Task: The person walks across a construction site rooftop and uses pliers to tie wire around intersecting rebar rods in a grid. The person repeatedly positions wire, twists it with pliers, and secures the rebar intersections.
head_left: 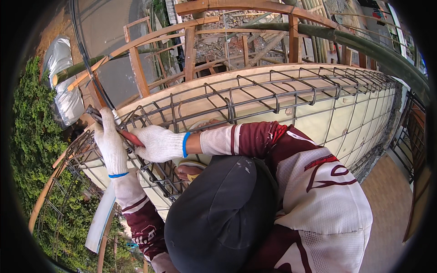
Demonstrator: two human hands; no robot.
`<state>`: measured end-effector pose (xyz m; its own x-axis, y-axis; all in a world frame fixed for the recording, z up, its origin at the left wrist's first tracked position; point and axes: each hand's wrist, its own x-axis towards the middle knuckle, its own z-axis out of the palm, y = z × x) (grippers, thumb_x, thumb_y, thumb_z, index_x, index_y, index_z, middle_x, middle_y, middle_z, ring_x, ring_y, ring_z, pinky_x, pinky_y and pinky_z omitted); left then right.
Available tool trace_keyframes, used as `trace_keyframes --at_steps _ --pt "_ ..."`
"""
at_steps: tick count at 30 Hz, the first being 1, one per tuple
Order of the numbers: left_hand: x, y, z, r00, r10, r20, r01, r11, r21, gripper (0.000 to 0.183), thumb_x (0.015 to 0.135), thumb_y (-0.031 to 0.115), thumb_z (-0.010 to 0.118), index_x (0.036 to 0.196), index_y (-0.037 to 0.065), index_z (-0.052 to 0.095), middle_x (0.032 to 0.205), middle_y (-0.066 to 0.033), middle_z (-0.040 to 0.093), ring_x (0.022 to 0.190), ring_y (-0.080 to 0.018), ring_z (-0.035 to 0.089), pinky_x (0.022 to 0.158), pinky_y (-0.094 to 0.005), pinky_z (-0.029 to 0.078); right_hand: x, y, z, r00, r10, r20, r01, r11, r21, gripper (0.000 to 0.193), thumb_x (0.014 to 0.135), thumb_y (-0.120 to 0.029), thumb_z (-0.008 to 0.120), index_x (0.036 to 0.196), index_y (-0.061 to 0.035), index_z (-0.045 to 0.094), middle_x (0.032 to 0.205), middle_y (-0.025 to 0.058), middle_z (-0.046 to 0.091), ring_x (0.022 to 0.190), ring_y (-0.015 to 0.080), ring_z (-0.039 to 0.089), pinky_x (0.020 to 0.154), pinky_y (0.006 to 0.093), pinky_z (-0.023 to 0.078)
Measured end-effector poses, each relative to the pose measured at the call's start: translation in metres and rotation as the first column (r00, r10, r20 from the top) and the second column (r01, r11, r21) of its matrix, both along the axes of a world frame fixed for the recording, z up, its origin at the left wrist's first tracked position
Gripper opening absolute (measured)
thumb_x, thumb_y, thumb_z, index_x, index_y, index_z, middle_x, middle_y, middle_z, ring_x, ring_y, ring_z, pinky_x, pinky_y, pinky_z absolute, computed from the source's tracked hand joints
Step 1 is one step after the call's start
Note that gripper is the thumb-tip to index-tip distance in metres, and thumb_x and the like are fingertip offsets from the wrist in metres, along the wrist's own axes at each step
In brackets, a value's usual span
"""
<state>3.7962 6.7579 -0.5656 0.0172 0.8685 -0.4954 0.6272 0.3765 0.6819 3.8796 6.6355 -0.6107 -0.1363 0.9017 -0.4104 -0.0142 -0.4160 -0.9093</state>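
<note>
Head view: R hand [157, 142], in white knit glove w/ blue cuff, is closed round a red-handled tool [131, 138] at the L end of the rebar cage [230, 107], just above the bars. L hand [110, 136], same type of glove, is bent over beside it, fingers against a dark metal piece [94, 113]; can't tell if that's pt of the same tool, or how tightly the fingers are curled.

Obstacles: black cables [81, 45] come down from the top to just beside L hand. Bent knee [223, 200] in dark trousers & R sleeve [255, 140] hide pt of cage & panels; a sandalled foot [185, 172] is among the bars, below R hand. Beyond the outer edge: timber guardrail [189, 54], green bamboo pole [382, 48] at far R, rubble [227, 45] below. L side: silver sheeting [63, 86], shrubs [34, 132], pale pipe [101, 223] nr the lower L. R side: metal railing [412, 132], tiled floor [387, 191].

Containers: formwork w/ ply side board [259, 70] along outer edge & cream panels [314, 125] holds the cage, bars tight-spaced twd the far R end.
</note>
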Motion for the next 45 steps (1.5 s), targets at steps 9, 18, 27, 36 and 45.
trace_keyframes --at_steps 9,18,27,36,45 --pt "-0.059 0.007 -0.03 0.762 0.467 0.449 -0.272 0.86 -0.432 0.03 0.106 0.037 0.06 0.117 0.01 0.066 0.072 0.0033 0.055 0.051 -0.0056 0.039 0.042 -0.0217 0.027 -0.014 -0.002 0.005 0.946 -0.274 0.174 0.244 0.954 0.176 0.061 0.084 -0.029 0.072 0.13 0.0031 0.048 0.095 0.025 0.067 0.084 0.0417 0.069 0.074 0.0494 0.056" --pt "-0.089 0.017 -0.034 0.832 0.349 0.431 -0.197 0.912 -0.359 0.035 0.103 0.046 0.061 0.107 0.012 0.063 0.07 0.0059 0.052 0.05 -0.0051 0.031 0.043 -0.0223 0.021 0.022 0.003 0.004 0.972 0.039 -0.23 -0.054 0.997 -0.061 0.044 0.077 -0.034 0.08 0.091 0.0039 0.061 0.067 0.0135 0.067 0.058 0.0223 0.069 0.052 0.0348 0.053" --pt "-0.071 0.026 -0.001 0.868 0.357 0.345 -0.222 0.901 -0.373 0.08 0.096 0.083 0.032 0.102 0.008 0.061 0.061 0.0089 0.039 0.045 -0.0056 0.028 0.04 -0.0231 0.017 0.022 0.017 0.002 0.639 -0.031 -0.768 -0.018 0.998 -0.055 0.036 0.076 -0.013 0.077 0.106 0.0014 0.063 0.08 0.0108 0.069 0.067 0.0205 0.068 0.057 0.0366 0.055" --pt "-0.099 0.028 -0.017 0.524 0.512 0.681 -0.165 0.845 -0.508 0.038 0.112 0.034 0.046 0.125 0.004 0.065 0.062 0.0084 0.025 0.05 -0.0053 0.021 0.042 -0.0245 0.018 0.039 0.019 0.012 0.878 0.325 -0.353 -0.297 0.946 0.131 0.035 0.078 -0.017 0.065 0.11 -0.0035 0.07 0.077 0.0148 0.072 0.07 0.0229 0.067 0.058 0.0404 0.05" --pt "-0.084 0.009 0.001 0.682 0.41 0.605 -0.255 0.909 -0.329 0.032 0.111 0.029 0.048 0.083 0.013 0.047 0.065 0.0075 0.032 0.049 -0.0065 0.025 0.043 -0.024 0.023 0.041 0.006 0.005 0.39 0.057 -0.919 -0.241 0.97 -0.042 0.037 0.075 0.006 0.066 0.11 0.0094 0.058 0.101 0.0253 0.068 0.087 0.0422 0.075 0.075 0.0487 0.065"
